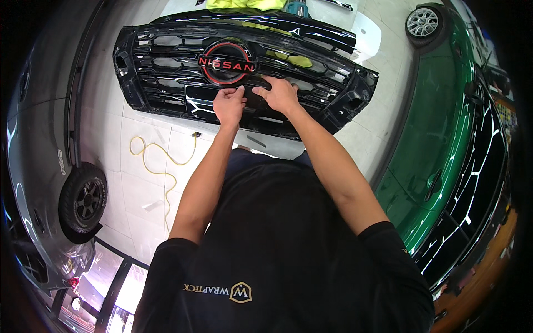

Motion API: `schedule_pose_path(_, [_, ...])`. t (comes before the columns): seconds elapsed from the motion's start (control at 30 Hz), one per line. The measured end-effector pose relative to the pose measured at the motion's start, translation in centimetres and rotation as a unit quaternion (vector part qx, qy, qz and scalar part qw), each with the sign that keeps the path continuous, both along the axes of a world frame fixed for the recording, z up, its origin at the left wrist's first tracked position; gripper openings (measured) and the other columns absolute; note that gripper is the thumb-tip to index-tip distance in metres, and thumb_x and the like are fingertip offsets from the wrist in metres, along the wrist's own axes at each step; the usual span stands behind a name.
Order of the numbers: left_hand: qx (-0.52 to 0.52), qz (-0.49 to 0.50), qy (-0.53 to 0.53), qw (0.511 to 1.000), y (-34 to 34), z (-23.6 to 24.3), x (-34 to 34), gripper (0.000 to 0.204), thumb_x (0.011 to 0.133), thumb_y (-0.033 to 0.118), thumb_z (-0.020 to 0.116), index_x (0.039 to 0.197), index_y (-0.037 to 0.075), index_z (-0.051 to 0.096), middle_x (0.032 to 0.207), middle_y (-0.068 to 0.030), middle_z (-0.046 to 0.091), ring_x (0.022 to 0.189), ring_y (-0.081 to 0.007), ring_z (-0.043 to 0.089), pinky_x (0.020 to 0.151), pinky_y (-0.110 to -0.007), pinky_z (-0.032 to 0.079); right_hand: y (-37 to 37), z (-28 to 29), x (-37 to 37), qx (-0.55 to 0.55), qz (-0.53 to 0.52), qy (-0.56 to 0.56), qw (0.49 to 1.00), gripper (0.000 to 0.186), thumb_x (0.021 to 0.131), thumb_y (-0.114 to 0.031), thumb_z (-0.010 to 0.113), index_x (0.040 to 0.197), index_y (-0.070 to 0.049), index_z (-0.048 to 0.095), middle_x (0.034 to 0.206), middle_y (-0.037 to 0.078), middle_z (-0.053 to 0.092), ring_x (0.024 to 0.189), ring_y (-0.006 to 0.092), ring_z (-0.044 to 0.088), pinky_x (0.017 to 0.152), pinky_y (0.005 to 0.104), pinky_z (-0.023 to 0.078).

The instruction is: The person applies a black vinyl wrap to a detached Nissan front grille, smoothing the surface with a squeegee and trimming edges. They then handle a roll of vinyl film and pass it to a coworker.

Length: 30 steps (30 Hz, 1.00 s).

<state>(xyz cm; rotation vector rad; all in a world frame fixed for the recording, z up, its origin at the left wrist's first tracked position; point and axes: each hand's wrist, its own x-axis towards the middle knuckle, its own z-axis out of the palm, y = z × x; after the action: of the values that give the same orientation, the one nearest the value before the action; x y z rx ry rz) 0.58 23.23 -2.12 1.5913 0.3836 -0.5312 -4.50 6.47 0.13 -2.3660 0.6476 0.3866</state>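
Observation:
A glossy black car grille (147,72), with horizontal slats and a round red-ringed emblem (226,62) at its upper middle, lies at the top of the view. My left hand (229,103) is at the lower middle of the grille, just under the emblem, fingers curled and pinched on something too small to make out. My right hand (277,95) is just right of it, fingers bent over the black part below and beside the emblem, gripping the grille. Some of its fingertips are hidden among the slats.
A grey vehicle (39,144) with a black wheel stands at left, a green car (422,139) at right. A yellow hose (161,172) loops on the tiled floor. A long black panel (311,30), yellow cloth (239,4) and teal tool (297,9) lie beyond the grille.

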Motion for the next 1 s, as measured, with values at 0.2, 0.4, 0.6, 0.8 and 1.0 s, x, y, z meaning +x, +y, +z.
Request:
schedule_pose_path(0.2, [0.022,-0.032,-0.004,0.999,0.2,0.7,-0.2,0.035,0.098,0.028,0.081,0.109,-0.002,0.065,0.092,-0.0099,0.075,0.075,-0.0153,0.074,0.063,-0.024,0.057,-4.4,1.2,-3.5,0.013,0.108,-0.067,0.992,0.055,0.099,-0.046,0.070,0.147,-0.019,0.065,0.141,0.019,0.068,0.132,0.0402,0.062,0.113,0.0499,0.047])
schedule_pose_path(0.4, [-0.103,-0.142,0.185,0.967,-2.3,1.7,-5.7,0.043,0.103,0.040,0.074,0.120,0.001,0.065,0.116,-0.0149,0.074,0.104,-0.0213,0.074,0.084,-0.033,0.060,-8.1,-0.4,-6.4,0.056,0.132,-0.165,0.976,0.051,0.101,-0.027,0.069,0.149,-0.015,0.061,0.138,0.020,0.067,0.129,0.0411,0.062,0.110,0.0473,0.050])
schedule_pose_path(0.6, [-0.307,-0.018,0.229,0.924,-7.2,-1.0,-8.2,0.045,0.110,0.042,0.062,0.130,0.003,0.060,0.131,-0.0141,0.066,0.131,-0.0240,0.058,0.113,-0.042,0.047,-8.2,-1.2,-5.3,0.036,0.143,-0.100,0.984,0.053,0.095,-0.029,0.074,0.139,-0.001,0.067,0.138,0.028,0.067,0.130,0.0449,0.061,0.111,0.0476,0.049])
schedule_pose_path(0.8, [-0.328,0.084,0.188,0.922,-9.6,-3.3,-8.7,0.032,0.112,0.036,0.061,0.117,0.006,0.055,0.109,-0.0039,0.065,0.099,-0.0149,0.063,0.099,-0.039,0.050,-9.4,0.6,-4.4,0.080,0.193,-0.050,0.977,0.062,0.094,-0.031,0.076,0.144,0.002,0.062,0.139,0.028,0.066,0.130,0.0450,0.062,0.111,0.0469,0.049])
schedule_pose_path(1.0, [-0.336,0.156,0.126,0.920,-11.5,-3.9,-9.9,0.030,0.113,0.032,0.059,0.116,0.002,0.054,0.108,-0.0065,0.064,0.090,-0.0133,0.062,0.090,-0.034,0.056,-9.7,-0.5,-4.6,0.069,0.224,-0.081,0.969,0.065,0.094,-0.033,0.077,0.147,0.001,0.059,0.140,0.027,0.066,0.131,0.0447,0.060,0.112,0.0477,0.049])
